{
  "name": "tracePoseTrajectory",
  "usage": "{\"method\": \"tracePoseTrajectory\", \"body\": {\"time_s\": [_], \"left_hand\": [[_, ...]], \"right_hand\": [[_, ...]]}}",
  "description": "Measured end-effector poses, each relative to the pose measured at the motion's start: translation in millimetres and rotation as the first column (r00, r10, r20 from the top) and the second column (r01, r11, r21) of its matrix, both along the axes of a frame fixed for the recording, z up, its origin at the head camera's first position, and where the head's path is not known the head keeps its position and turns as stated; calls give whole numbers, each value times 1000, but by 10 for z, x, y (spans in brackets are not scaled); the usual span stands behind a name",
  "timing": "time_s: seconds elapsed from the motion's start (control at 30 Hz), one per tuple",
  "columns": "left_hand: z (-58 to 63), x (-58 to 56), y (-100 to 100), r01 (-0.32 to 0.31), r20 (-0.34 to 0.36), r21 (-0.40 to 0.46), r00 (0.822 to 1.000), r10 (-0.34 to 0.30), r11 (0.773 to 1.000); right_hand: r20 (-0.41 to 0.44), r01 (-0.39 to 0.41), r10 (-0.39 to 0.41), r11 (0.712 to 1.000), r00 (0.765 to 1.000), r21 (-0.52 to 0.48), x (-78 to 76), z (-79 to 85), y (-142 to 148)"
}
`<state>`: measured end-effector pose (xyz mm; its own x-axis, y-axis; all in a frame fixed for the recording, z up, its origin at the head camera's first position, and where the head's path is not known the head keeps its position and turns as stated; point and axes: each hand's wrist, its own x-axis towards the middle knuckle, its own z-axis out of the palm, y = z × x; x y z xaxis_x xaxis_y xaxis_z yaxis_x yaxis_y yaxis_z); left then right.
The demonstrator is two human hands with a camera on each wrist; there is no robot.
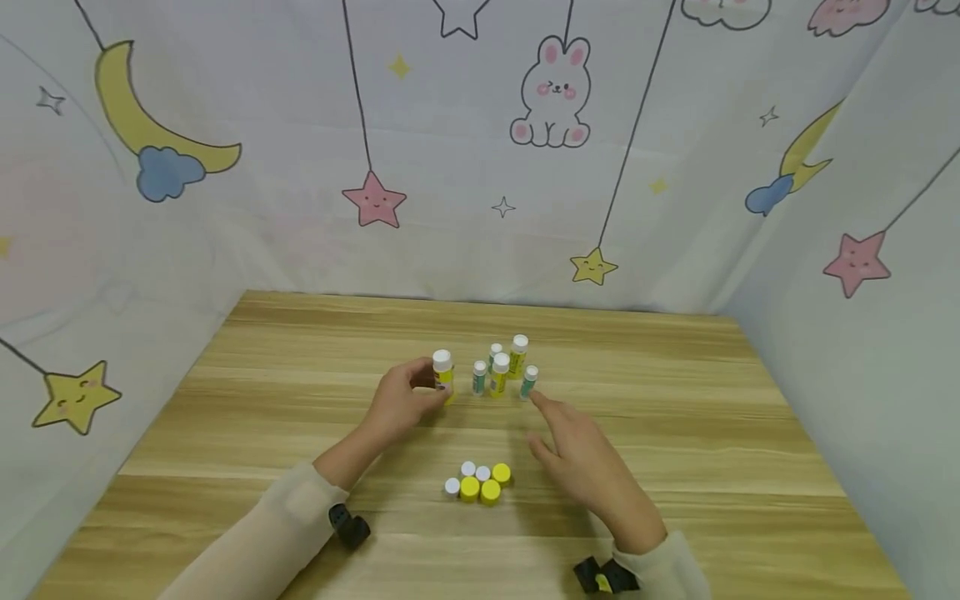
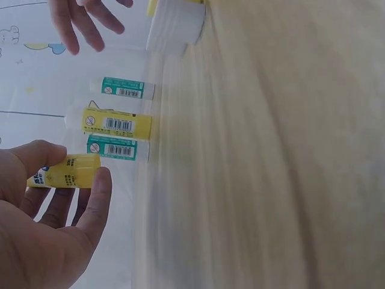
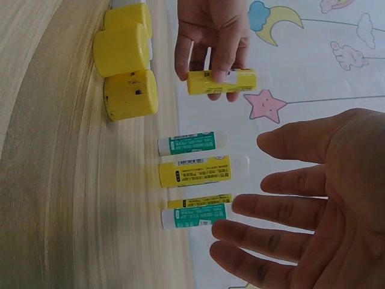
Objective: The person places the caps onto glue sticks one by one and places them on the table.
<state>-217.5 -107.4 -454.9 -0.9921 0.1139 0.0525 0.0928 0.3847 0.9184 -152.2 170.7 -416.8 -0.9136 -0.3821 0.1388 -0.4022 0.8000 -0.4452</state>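
My left hand point(image 1: 397, 404) holds a yellow glue stick point(image 2: 66, 171) upright between thumb and fingers, its base raised above the tabletop. To its right stand two more yellow glue sticks point(image 1: 498, 379) and several small green ones point(image 1: 478, 381), all upright with white tops. My right hand point(image 1: 581, 454) has its fingers spread and nothing in its grasp. Its index fingertip is right by the rightmost green glue stick point(image 1: 528, 382). In the right wrist view, the fingers point(image 3: 277, 211) overlap the upper end of a green glue stick point(image 3: 195, 215).
Nearer the person, a close cluster of yellow caps point(image 1: 491, 492) and small white caps point(image 1: 452, 487) stands between the forearms. Everything is on a wood-grain table point(image 1: 300, 350). A printed white curtain point(image 1: 450, 133) encloses the back and sides.
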Motion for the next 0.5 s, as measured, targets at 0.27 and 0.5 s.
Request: {"method": "tracePoseTrajectory", "body": {"time_s": [0.27, 0.5], "left_hand": [[4, 151, -7, -27, -56, -20, 998, 25, 999], [1, 251, 5, -44, -60, 28, 997, 46, 999]], "right_hand": [[59, -26, 25, 1000, 998, 11, -60, -64, -79], [95, -101, 101, 995, 990, -13, -96, -116, -129]]}}
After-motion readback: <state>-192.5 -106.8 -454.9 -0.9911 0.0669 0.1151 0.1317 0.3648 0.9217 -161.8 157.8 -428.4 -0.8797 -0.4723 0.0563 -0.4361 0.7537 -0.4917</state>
